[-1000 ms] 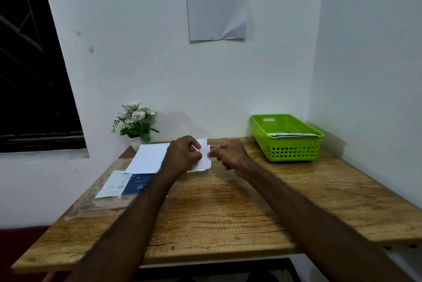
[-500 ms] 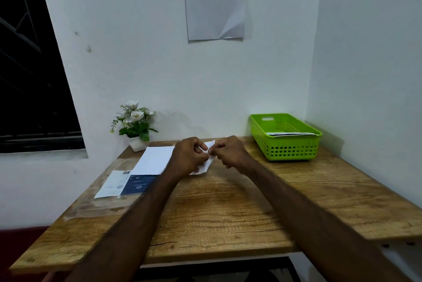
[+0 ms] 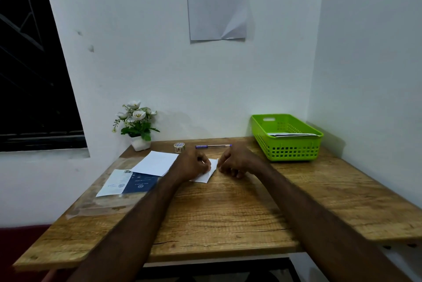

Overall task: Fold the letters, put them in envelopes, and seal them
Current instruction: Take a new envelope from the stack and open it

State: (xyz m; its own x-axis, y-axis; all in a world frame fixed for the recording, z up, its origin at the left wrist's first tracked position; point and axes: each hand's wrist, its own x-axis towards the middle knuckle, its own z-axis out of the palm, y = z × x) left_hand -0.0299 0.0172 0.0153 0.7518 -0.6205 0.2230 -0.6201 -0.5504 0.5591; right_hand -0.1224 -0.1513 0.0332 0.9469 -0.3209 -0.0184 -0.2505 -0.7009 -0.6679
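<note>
1. The left hand (image 3: 191, 165) has its fingers curled and pinching the folded letter (image 3: 206, 172), which lies on the tabletop (image 3: 228, 208).
2. The right hand (image 3: 237, 163) has its fingers curled at the right edge of the letter; whether they grip it I cannot tell.
3. Left of the hands lies a white sheet (image 3: 156, 163); behind them stand a tape roll (image 3: 179, 147) and a pen (image 3: 213, 146).
4. At the far right stands a green basket (image 3: 290, 144).

Wooden worktop (image 3: 228, 213) set in a white corner. Back left: small white pot w/ white flowers (image 3: 137, 121), against the wall. Pen (image 3: 213, 146) lies flat near the back edge. Printed sheet (image 3: 217, 0) stuck on the wall above, bottom corner creased. Dark window (image 3: 29, 71) at left. Clear plastic sleeve (image 3: 98, 204) on the worktop's left side.
</note>
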